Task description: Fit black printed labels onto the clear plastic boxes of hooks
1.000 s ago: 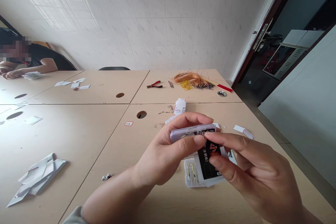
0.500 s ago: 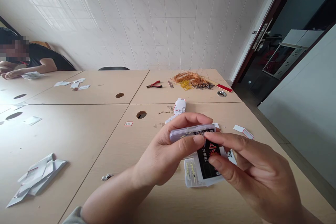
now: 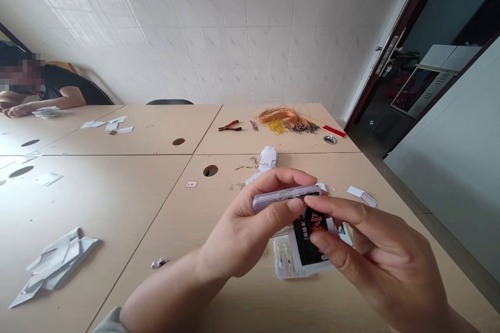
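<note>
Your left hand [image 3: 248,229] pinched a plastic case [image 3: 267,200]; your right hand [image 3: 385,257] was at a black label [image 3: 307,243], its grip unclear. Orange strands [image 3: 279,114] lay toward twelve o'clock.

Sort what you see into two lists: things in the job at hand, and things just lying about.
In the job, it seems:
Slim plastic box, held in the left hand
Black label, touched by the right hand
Clear case with yellow-green pieces, close by

Apparently just lying about:
Pliers
Orange strands
White packets at far left
</note>
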A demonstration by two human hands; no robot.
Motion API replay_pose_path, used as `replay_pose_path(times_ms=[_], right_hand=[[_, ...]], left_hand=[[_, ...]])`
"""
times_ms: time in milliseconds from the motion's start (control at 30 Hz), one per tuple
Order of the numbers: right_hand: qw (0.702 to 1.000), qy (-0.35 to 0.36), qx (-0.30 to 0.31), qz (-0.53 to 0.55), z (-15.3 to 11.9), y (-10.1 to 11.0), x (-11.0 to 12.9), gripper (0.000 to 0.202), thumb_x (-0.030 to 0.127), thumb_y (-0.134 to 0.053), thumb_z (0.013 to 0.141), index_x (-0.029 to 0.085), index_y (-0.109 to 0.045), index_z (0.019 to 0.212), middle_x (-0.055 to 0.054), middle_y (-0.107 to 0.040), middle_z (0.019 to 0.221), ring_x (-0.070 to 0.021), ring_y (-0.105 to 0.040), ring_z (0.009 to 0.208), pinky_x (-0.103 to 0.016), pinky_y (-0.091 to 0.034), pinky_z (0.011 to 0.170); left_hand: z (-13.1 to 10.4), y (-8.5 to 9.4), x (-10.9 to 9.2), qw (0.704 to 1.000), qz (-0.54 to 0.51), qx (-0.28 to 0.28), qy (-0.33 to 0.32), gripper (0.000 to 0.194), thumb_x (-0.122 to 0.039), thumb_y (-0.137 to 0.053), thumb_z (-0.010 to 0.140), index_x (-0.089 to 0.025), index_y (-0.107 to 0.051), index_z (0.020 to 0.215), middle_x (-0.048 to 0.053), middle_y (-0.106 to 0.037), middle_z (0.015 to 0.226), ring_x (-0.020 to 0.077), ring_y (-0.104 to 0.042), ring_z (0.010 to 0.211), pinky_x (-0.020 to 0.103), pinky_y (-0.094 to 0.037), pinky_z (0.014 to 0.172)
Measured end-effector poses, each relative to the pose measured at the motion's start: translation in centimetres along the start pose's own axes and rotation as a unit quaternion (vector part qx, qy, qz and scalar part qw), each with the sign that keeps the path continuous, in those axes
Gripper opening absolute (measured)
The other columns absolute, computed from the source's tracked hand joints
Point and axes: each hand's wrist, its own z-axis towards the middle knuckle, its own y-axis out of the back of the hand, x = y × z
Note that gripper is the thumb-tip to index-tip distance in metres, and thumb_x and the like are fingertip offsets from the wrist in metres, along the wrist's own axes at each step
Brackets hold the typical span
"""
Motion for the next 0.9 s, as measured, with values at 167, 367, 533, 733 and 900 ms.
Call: replay_pose_path(times_ms=[167, 367, 533, 733, 900], right_hand=[[1.0, -0.011, -0.014, 0.007, -0.26, -0.16, -0.12, 0.032, 0.024, -0.069, 0.093, 0.036, -0.064, 0.122, 0.005, -0.079, 0.1, -0.0109, -0.074, 0.078, -0.018, -0.059, 0.068], [1.0, -0.012, -0.022, 0.018, -0.38, -0.23, -0.13, 0.035, 0.021, -0.069, 0.092, 0.036, -0.064, 0.123, 0.005, -0.078, 0.093, -0.0101, -0.069, 0.07, -0.02, -0.059, 0.066], [0.998, -0.021, -0.025, 0.045, -0.43, -0.42, -0.22, 0.038, 0.022, -0.069, 0.092, 0.036, -0.063, 0.127, 0.004, -0.075, 0.09, -0.0099, -0.065, 0.07, -0.017, -0.057, 0.061], [0.995, -0.031, -0.029, 0.086, -0.62, -0.11, -0.44, 0.032, 0.034, -0.061, 0.099, 0.037, -0.063, 0.131, 0.003, -0.076, 0.094, -0.0117, -0.071, 0.08, -0.017, -0.06, 0.069], [0.992, -0.056, -0.052, 0.099, -0.81, -0.17, -0.43, 0.031, 0.026, -0.052, 0.103, 0.041, -0.062, 0.128, 0.004, -0.076, 0.109, -0.0096, -0.071, 0.085, -0.015, -0.058, 0.073]], left_hand=[[-0.06, 0.02, -0.05, 1.0, -0.002, 0.009, 0.003, 0.014, -0.027, -0.067, 0.095, -0.021, -0.07, 0.107, 0.004, -0.074, 0.095, 0.0174, -0.071, 0.088, 0.026, -0.055, 0.077], [-0.04, -0.11, 0.05, 1.0, -0.004, 0.004, 0.007, 0.016, -0.03, -0.066, 0.095, -0.021, -0.067, 0.107, 0.006, -0.074, 0.096, 0.0215, -0.072, 0.09, 0.029, -0.054, 0.074], [-0.1, -0.12, 0.01, 1.0, -0.015, -0.001, 0.016, 0.017, -0.032, -0.067, 0.094, -0.022, -0.068, 0.108, 0.004, -0.073, 0.093, 0.0165, -0.068, 0.082, 0.026, -0.053, 0.071], [0.01, -0.3, -0.1, 0.997, -0.06, -0.044, 0.027, 0.016, -0.029, -0.073, 0.089, -0.02, -0.071, 0.103, 0.001, -0.074, 0.086, 0.0119, -0.069, 0.076, 0.02, -0.055, 0.07], [0.21, -0.33, -0.09, 0.989, -0.13, -0.064, 0.026, 0.012, -0.022, -0.072, 0.089, -0.02, -0.072, 0.101, 0.003, -0.079, 0.096, 0.0126, -0.074, 0.082, 0.02, -0.059, 0.072]])
